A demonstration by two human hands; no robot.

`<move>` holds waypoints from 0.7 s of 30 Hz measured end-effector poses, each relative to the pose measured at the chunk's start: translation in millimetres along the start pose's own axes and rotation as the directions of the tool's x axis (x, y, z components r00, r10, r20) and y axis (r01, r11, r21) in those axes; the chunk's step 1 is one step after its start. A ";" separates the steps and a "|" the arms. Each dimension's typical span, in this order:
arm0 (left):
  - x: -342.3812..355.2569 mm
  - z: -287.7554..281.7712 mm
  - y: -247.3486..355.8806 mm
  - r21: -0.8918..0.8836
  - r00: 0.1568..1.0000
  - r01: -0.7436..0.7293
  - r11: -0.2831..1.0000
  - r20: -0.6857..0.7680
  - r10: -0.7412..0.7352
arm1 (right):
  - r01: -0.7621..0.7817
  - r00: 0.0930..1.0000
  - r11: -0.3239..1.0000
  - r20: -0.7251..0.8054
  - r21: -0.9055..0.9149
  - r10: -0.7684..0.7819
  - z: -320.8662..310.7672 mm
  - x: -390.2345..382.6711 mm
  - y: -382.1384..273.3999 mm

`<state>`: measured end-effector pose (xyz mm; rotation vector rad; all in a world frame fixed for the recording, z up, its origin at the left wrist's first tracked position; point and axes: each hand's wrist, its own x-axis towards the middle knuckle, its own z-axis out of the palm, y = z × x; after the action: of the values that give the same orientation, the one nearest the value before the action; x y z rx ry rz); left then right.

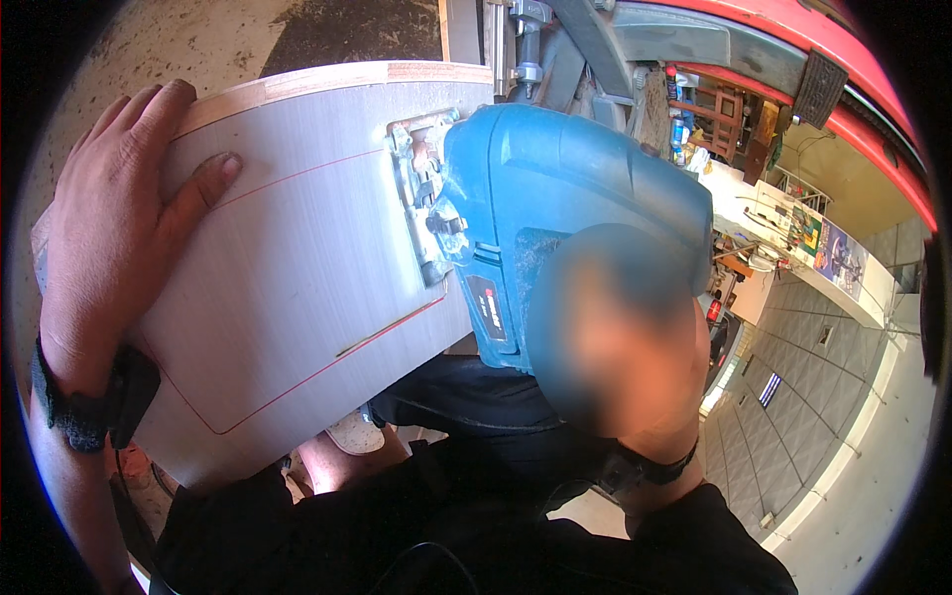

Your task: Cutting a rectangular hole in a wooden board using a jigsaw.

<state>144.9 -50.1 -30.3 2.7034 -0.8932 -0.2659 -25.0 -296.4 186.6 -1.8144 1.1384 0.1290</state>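
A teal-blue jigsaw (585, 169) rests with its metal base plate (421, 198) against the right part of a pale grey, wood-grained board (297, 258). My right hand (650, 372) is closed round the jigsaw's body; a blur covers most of its fingers. My left hand (119, 198) grips the board's upper left corner, thumb on the grey face and fingers over the bare wood edge. A thin red line (297, 392) outlines a shape with a rounded corner on the board. Beside its lower stretch runs a short dark slit (382, 332). The blade is hidden.
Grey metal machine parts (575, 59) and a red curved frame (863, 129) stand beyond the jigsaw. Shelves with bottles and tools (719, 119) lie to the right, above a tiled surface (793, 387). My legs are below the board. A worn floor (188, 50) shows at the upper left.
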 end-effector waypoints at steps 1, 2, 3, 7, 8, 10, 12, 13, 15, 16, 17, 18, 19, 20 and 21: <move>0.1 0.1 -0.1 -0.007 1.000 0.009 1.000 0.009 -0.009 | -0.019 1.000 0.999 0.021 0.032 0.018 -2.3 0.6 -0.2; 0.1 0.4 -0.2 -0.001 1.000 0.001 1.000 -0.003 -0.001 | -0.045 0.998 0.997 0.055 0.068 0.042 -5.0 1.4 -0.8; 0.2 0.8 -0.2 0.004 1.000 -0.007 1.000 -0.015 0.007 | -0.059 0.996 0.994 0.067 0.089 0.053 -6.4 1.5 -0.3; -0.2 2.2 -0.2 0.015 0.999 -0.016 1.000 -0.041 0.017 | -0.044 0.994 0.994 0.106 0.099 0.034 -9.9 2.5 0.2; -0.3 2.5 -0.2 0.021 0.999 -0.016 1.000 -0.045 0.017 | -0.040 0.991 0.995 0.127 0.090 0.028 -10.0 3.1 0.1; -0.2 3.1 -0.3 0.033 0.999 -0.010 0.999 -0.043 0.011 | -0.028 0.991 0.997 0.135 0.074 0.018 -9.3 3.2 -0.6; -0.1 3.3 -0.7 0.027 0.999 -0.016 1.000 -0.032 0.016 | -0.015 0.994 0.998 0.107 0.057 0.009 -7.8 2.7 -1.0; -0.1 3.4 -0.8 0.025 1.000 -0.015 1.000 -0.022 0.016 | -0.012 0.994 0.998 0.112 0.068 0.004 -7.2 2.7 -1.3; -0.3 3.5 -0.6 0.028 0.999 -0.013 1.000 -0.036 0.014 | -0.002 0.993 0.996 0.114 0.091 -0.008 -6.2 1.9 -1.6; -0.4 3.5 -0.5 0.029 0.999 -0.012 1.000 -0.043 0.013 | -0.011 0.994 0.996 0.108 0.087 0.002 -5.9 1.4 -1.6; -0.4 3.3 -0.5 0.030 0.999 -0.014 0.999 -0.047 0.016 | -0.017 0.995 0.996 0.096 0.082 0.009 -5.6 0.8 -1.6; -0.4 3.0 -0.6 0.030 0.999 -0.017 0.999 -0.050 0.019 | -0.018 0.996 0.996 0.094 0.086 0.009 -5.4 0.4 -1.5; -0.3 2.7 -0.7 0.030 0.998 -0.021 0.999 -0.053 0.022 | -0.029 0.996 0.996 0.088 0.082 0.022 -5.6 0.4 -1.6; -0.1 2.4 -0.9 0.028 0.998 -0.024 0.999 -0.050 0.025 | -0.035 0.995 0.996 0.093 0.085 0.027 -5.8 0.6 -1.7; 0.2 2.1 -1.0 0.024 0.998 -0.028 0.999 -0.047 0.030 | -0.042 0.995 0.995 0.097 0.088 0.034 -6.2 0.7 -2.0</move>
<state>145.0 -49.9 -32.6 2.7042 -0.9269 -0.1861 -25.4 -301.3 190.8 -1.6897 1.0943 0.1825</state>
